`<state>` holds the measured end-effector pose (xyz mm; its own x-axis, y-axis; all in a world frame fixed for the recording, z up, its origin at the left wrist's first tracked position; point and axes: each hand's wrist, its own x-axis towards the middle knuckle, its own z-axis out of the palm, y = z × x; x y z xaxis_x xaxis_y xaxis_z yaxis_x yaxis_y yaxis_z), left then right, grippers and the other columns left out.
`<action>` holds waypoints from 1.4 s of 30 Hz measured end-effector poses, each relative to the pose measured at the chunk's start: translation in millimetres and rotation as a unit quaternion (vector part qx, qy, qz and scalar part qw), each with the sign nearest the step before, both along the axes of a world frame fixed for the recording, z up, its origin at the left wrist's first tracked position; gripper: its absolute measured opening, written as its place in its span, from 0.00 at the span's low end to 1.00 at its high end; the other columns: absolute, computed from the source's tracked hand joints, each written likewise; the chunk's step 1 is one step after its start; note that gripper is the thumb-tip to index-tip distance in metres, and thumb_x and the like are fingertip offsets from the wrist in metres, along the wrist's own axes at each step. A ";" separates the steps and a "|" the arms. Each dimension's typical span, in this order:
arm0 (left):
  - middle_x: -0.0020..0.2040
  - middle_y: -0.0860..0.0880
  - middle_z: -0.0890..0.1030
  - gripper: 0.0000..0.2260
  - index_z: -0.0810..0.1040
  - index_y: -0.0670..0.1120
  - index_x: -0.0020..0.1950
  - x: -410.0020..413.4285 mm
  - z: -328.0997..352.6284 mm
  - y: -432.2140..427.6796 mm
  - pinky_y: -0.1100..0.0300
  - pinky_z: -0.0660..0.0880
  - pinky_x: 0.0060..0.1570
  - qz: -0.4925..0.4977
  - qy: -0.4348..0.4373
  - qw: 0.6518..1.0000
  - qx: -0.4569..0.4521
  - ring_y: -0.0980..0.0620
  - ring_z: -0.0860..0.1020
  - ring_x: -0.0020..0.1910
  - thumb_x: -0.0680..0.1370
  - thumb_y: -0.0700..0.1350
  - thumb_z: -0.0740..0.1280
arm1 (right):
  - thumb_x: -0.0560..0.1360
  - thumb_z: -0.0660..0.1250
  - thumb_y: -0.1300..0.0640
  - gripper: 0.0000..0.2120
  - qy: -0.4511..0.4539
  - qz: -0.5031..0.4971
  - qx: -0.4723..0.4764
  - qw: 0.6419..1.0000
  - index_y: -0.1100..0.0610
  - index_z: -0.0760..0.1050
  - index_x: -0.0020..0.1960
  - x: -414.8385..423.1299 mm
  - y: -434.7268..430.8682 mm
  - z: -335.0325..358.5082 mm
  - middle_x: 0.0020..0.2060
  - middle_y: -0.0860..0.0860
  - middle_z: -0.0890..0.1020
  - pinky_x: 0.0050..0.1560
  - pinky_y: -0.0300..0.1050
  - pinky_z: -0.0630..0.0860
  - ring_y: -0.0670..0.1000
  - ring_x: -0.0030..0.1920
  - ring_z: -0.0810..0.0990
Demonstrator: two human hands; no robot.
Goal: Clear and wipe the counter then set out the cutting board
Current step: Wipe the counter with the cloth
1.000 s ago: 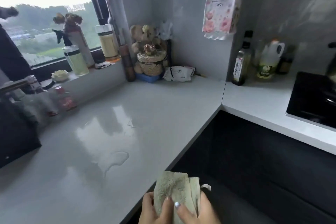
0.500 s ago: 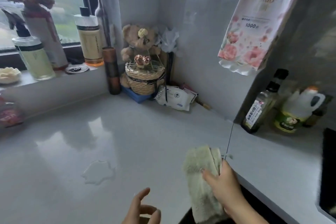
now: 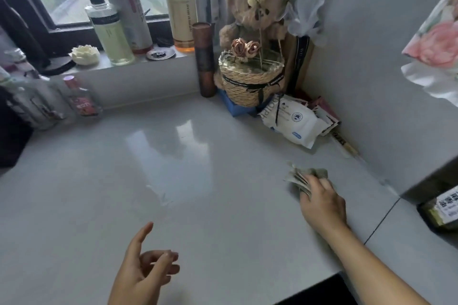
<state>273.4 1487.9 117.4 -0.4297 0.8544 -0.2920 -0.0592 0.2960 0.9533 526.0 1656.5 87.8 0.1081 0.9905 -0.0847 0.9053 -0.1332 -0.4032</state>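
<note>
The right hand lay palm down on a folded pale green cloth, pressing it to the white counter at the far right, close to the corner walls. Its fingers lay together over the cloth, but they were smeared by motion and the thumb was hidden, so I could not tell whether they clamped it or only pressed flat. Only the cloth's left and far edges showed past the fingertips.

The left hand hung over the near counter holding nothing, forefinger stretched out and the other fingers loosely bent; its wrist was cut off by the bottom edge.

In the far corner a woven basket stood before a teddy bear, covering its lower body. A white wipes packet lay just right of the basket, over some smaller packets I could not make out. A floral bag and a labelled bottle were cut off by the right edge, and blurred bottles stood at far left.
</note>
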 end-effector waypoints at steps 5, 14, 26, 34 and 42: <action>0.27 0.45 0.82 0.23 0.68 0.47 0.64 -9.8 -5.9 -5.9 0.52 0.72 0.35 0.041 0.003 0.999 0.005 0.39 0.79 0.34 0.74 0.27 0.60 | 0.76 0.60 0.57 0.21 0.025 0.059 0.000 0.998 0.54 0.67 0.68 -47.0 -17.9 -0.3 0.65 0.57 0.72 0.58 0.48 0.69 0.57 0.64 0.72; 0.31 0.44 0.82 0.20 0.71 0.50 0.58 -88.9 -12.9 -48.6 0.53 0.75 0.34 0.113 0.028 0.992 0.046 0.49 0.81 0.28 0.73 0.29 0.62 | 0.73 0.58 0.57 0.24 0.103 0.262 -0.017 0.959 0.46 0.64 0.68 -241.9 -105.4 -8.7 0.62 0.53 0.72 0.55 0.45 0.72 0.56 0.59 0.75; 0.38 0.41 0.81 0.19 0.71 0.49 0.59 -232.6 -29.0 -109.5 0.71 0.75 0.32 0.168 0.055 0.983 0.057 0.58 0.81 0.27 0.74 0.31 0.63 | 0.70 0.70 0.58 0.24 0.178 0.141 0.036 0.973 0.54 0.69 0.66 -273.3 -87.9 40.1 0.57 0.56 0.81 0.54 0.43 0.72 0.58 0.57 0.79; 0.38 0.41 0.80 0.17 0.72 0.48 0.57 -265.6 -34.4 -119.5 0.73 0.74 0.29 0.203 0.054 0.976 0.063 0.60 0.80 0.25 0.74 0.29 0.61 | 0.74 0.65 0.54 0.22 0.019 -0.028 0.049 0.998 0.58 0.70 0.66 -180.4 -21.9 51.5 0.57 0.65 0.79 0.55 0.54 0.72 0.66 0.57 0.76; 0.37 0.44 0.82 0.14 0.75 0.49 0.51 -276.4 -34.7 -131.9 0.75 0.73 0.34 0.248 0.086 0.965 0.027 0.61 0.81 0.29 0.74 0.32 0.63 | 0.77 0.56 0.54 0.20 0.017 0.002 0.004 1.000 0.54 0.69 0.68 -252.8 -22.7 -3.0 0.59 0.67 0.77 0.58 0.53 0.71 0.67 0.58 0.75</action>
